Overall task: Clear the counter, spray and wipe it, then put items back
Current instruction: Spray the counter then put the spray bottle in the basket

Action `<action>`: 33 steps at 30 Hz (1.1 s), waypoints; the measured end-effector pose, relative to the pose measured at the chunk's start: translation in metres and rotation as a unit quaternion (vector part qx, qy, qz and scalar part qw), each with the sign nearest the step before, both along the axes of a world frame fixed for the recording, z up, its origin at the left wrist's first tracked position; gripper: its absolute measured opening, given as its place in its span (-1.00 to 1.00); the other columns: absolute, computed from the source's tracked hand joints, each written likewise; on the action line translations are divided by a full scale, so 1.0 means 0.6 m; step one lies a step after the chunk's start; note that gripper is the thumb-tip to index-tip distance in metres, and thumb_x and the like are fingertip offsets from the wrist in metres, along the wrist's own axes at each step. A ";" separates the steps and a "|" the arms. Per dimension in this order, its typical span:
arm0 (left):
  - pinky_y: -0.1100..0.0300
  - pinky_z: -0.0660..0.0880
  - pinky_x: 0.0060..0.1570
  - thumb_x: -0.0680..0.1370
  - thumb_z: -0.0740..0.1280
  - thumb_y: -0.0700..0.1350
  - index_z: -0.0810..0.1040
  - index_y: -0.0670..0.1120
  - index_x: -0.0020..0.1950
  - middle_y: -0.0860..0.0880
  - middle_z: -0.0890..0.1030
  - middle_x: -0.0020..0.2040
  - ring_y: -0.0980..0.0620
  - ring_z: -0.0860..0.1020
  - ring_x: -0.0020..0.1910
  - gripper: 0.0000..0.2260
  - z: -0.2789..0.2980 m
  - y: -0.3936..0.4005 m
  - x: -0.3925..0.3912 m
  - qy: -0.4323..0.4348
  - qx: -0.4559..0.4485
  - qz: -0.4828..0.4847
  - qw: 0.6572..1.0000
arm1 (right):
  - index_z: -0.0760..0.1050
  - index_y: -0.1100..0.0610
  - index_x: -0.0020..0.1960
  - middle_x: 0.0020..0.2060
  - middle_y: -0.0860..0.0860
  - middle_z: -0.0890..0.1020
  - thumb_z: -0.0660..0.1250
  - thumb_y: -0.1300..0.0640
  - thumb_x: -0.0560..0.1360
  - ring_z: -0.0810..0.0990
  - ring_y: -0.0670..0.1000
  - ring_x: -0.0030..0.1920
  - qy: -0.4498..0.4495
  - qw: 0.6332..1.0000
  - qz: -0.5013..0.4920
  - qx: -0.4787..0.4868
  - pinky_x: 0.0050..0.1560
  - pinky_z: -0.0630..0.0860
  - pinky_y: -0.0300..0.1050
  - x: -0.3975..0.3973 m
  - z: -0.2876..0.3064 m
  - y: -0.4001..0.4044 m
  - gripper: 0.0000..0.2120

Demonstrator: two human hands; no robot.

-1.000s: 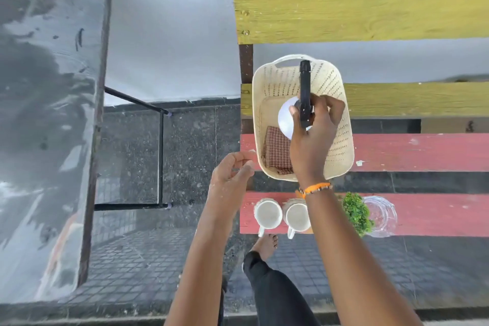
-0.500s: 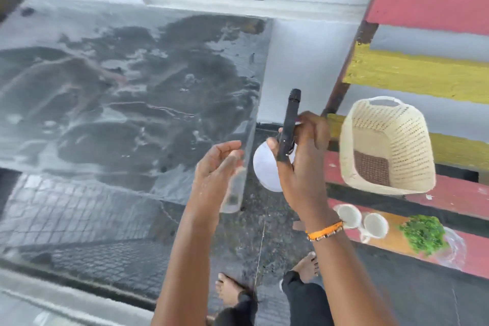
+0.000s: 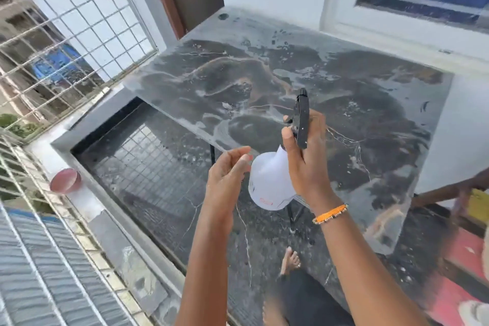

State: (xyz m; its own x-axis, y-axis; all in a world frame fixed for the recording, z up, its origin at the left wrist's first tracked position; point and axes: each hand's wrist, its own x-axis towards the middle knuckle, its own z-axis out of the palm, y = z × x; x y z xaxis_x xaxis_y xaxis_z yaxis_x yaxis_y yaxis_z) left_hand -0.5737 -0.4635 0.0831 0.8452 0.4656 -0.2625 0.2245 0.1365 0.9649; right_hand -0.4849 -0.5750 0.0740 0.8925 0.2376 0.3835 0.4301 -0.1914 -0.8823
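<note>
Counter point(image 3: 330, 92): bare, streaked. R hand point(image 3: 304, 164) grips spray bottle point(image 3: 270, 182) by neck, nozzle aimed over slab, prob. ready to spray. L hand point(image 3: 227, 174) loosely curled, empty, beside bottle.

right hand point(image 3: 304, 164) raised, fingers curled in a grip; left hand point(image 3: 227, 174) loosely open alongside.

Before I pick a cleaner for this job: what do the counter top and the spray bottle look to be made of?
Counter top: looks like polished dark stone, perhaps marble or granite, going by the pale veining and glossy reflections; a laminate imitation can't be ruled out. Spray bottle: likely plastic, a matte white opaque body with a black trigger head, gripped by the right hand.
</note>
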 end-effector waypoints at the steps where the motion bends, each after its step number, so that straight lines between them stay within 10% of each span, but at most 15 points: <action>1: 0.20 0.44 0.09 0.51 0.30 -0.08 0.60 0.05 0.01 -0.02 0.64 -0.05 0.11 0.57 -0.05 -0.87 -0.004 0.022 0.007 0.000 0.004 0.007 1.000 | 0.36 0.14 -0.04 -0.06 0.00 0.37 0.10 -0.07 0.54 0.40 0.01 -0.03 0.009 1.000 0.009 0.011 0.05 0.35 -0.30 0.008 -0.002 0.027 -0.73; 11: 0.29 0.41 -0.07 0.54 0.28 -0.11 0.60 0.08 0.02 0.07 0.64 -0.02 0.15 0.57 -0.05 -0.85 -0.015 0.212 0.184 0.029 0.036 0.017 0.999 | 0.37 0.22 0.13 -0.09 0.28 0.55 0.17 -0.12 0.51 0.55 0.25 -0.06 0.148 0.984 0.065 0.071 0.06 0.48 0.27 0.214 -0.023 0.216 -0.58; 33: 0.36 0.40 -0.23 0.54 0.26 -0.13 0.58 0.04 0.00 0.07 0.59 -0.09 0.20 0.53 -0.17 -0.86 -0.090 0.607 0.648 0.070 0.036 -0.035 0.996 | 0.49 0.14 -0.28 -0.33 0.12 0.57 0.28 -0.23 0.44 0.60 0.08 -0.16 0.480 0.860 -0.091 0.148 -0.05 0.62 0.10 0.587 -0.068 0.527 -0.57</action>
